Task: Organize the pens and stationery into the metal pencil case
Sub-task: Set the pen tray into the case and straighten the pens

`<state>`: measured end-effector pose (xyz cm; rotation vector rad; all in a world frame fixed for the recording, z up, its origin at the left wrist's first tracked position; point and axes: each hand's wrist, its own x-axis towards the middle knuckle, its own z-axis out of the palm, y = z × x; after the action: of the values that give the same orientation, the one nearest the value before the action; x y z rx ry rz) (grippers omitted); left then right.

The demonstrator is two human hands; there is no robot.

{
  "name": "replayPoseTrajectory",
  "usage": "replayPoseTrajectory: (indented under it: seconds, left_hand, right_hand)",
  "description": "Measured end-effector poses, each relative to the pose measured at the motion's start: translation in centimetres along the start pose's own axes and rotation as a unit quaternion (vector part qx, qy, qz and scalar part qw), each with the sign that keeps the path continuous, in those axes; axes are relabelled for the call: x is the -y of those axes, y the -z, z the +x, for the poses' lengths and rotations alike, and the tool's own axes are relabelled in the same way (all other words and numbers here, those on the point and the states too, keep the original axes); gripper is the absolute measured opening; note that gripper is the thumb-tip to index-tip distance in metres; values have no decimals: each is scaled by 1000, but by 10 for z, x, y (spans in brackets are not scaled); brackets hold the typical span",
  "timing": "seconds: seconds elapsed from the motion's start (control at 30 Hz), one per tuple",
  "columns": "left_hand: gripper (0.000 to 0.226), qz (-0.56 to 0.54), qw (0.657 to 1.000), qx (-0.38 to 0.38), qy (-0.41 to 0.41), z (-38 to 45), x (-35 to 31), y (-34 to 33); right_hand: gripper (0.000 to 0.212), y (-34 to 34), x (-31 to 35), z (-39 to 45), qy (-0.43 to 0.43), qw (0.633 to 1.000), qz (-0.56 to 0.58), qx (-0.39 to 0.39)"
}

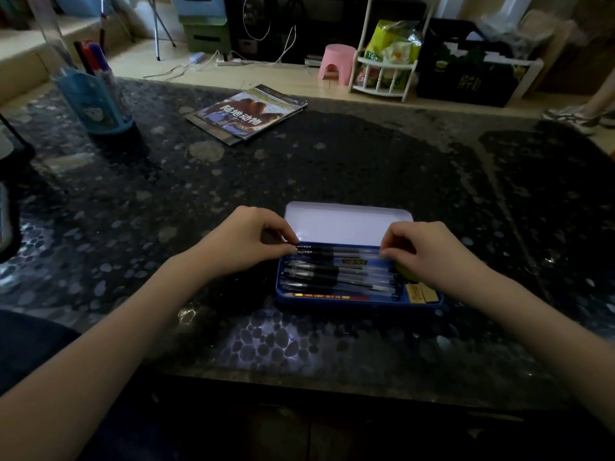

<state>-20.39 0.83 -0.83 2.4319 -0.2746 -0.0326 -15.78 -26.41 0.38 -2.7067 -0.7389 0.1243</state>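
Head view. An open blue metal pencil case (357, 302) with a pale inner lid (346, 224) lies flat on the dark pebble-patterned counter (299, 168), directly under both hands. Its tray already holds a row of black-capped clear-barrelled gel pens (332, 272) laid lengthwise, a red pencil (329, 296) along the wall nearest the viewer, and a tan eraser-like block (420, 293) at the right end.

The left hand (243, 247) has its fingers (283, 232) curled, pinching the black cap end of the rearmost pen (342, 250). The right hand (429, 252) has its fingers (387, 251) curled over the opposite end of the same pen. That pen lies between the two sets of fingers, just below the lid hinge, and appears to touch the pens beside it. A yellowish item sits partly hidden under the right hand; its identity cannot be told.

Step in hand, as judged: seating a pen at the back of the tray. No loose stationery shows near the fingers, so the filling looks close to done. The next move likely calls for releasing both ends evenly so the pen lies level, then swinging the lid down without catching a cap.

Well beyond the left fingers stand a blue pen cup (96, 104) and a stack of glossy booklets (248, 113).
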Motion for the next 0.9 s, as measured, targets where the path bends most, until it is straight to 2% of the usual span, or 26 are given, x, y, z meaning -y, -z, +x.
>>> replayPoseTrajectory:
  seconds: [0.13,0.37,0.6,0.9]
  left_hand:
    - [18,-1,1000,3,-23,0,0,0]
    - [15,16,999,-18,-46,0,0,-2]
    - [18,37,998,-19,-51,0,0,-2]
    - [20,41,998,-17,-44,1,1,-5]
  right_hand:
    - [6,-1,3,-1,0,1000,-7,1]
    - [9,1,5,-1,27,999,-35,-8]
    - [4,7,9,-5,41,996,-55,53]
    - [8,9,13,-7,28,994,-76,71]
